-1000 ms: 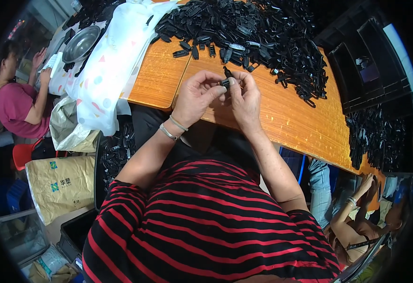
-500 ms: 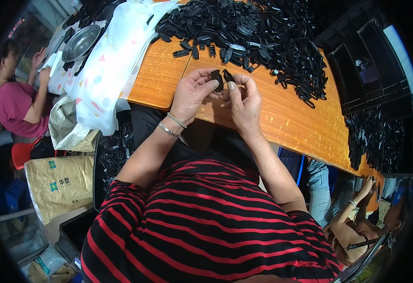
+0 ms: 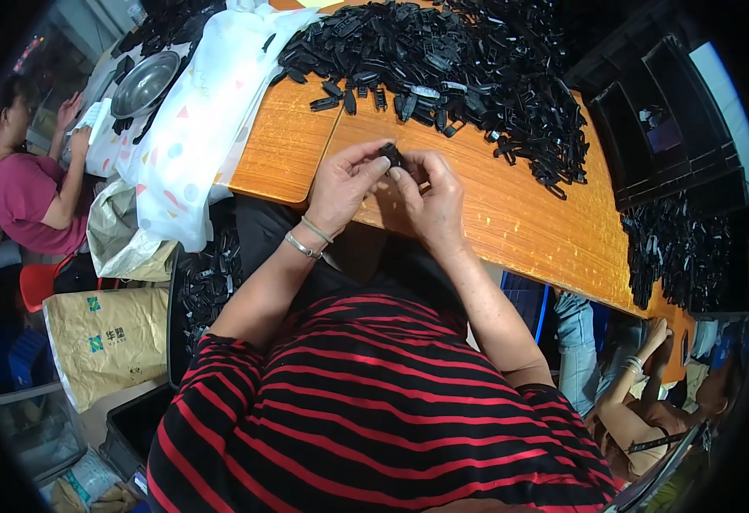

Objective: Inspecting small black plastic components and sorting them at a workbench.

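Over the front edge of the wooden table (image 3: 528,218), my two hands meet around a small black plastic part (image 3: 390,155). My left hand (image 3: 340,190) pinches it between thumb and fingers. My right hand (image 3: 437,201) closes on its other side, thumb tip against it and fingers curled behind. Whether it is one piece or two pressed together is hidden by my fingers. Beyond my hands a big heap of similar black plastic parts (image 3: 426,56) covers the far side of the table, with a few loose ones along its near edge.
Black crates (image 3: 665,128) stand at the right beside another heap of parts (image 3: 678,252). At the left lie a patterned white sheet (image 3: 199,111) and a metal bowl (image 3: 145,84). By my left side are a bin of parts (image 3: 207,286) and a paper sack (image 3: 105,346). People sit on both sides.
Half a second ago each hand held a black piece with a gap between them. Now my hands have come together and the pieces meet at my fingertips.
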The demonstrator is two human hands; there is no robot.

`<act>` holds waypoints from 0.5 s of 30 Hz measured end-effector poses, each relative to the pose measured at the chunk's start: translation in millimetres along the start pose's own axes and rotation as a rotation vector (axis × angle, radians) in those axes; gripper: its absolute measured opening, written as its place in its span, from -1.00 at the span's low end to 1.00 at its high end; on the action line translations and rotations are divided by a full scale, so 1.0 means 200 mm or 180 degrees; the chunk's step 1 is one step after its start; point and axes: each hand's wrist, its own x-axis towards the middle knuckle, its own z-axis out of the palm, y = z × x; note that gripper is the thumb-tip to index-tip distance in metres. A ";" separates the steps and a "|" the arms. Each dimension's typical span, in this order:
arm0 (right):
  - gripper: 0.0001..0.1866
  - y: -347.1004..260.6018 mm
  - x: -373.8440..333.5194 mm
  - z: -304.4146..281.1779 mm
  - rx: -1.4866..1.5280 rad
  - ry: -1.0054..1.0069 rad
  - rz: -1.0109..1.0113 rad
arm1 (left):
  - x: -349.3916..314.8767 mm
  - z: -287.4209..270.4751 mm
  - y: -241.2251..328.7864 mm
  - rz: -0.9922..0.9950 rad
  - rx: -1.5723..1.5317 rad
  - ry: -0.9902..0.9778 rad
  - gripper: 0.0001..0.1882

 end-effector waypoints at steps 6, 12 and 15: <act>-0.74 -0.04 -0.07 0.03 -0.0538 -0.0011 -0.0284 | -0.05 0.08 -0.03 0.0531 0.0340 0.0254 -0.73; -0.62 -0.02 -0.10 0.04 -0.0645 0.0294 -0.0148 | -0.09 0.08 0.02 0.0075 0.0256 0.0003 -0.79; -0.60 -0.01 -0.14 0.04 -0.0545 -0.0418 -0.0113 | -0.09 0.08 0.03 0.0241 0.0177 -0.0312 -0.74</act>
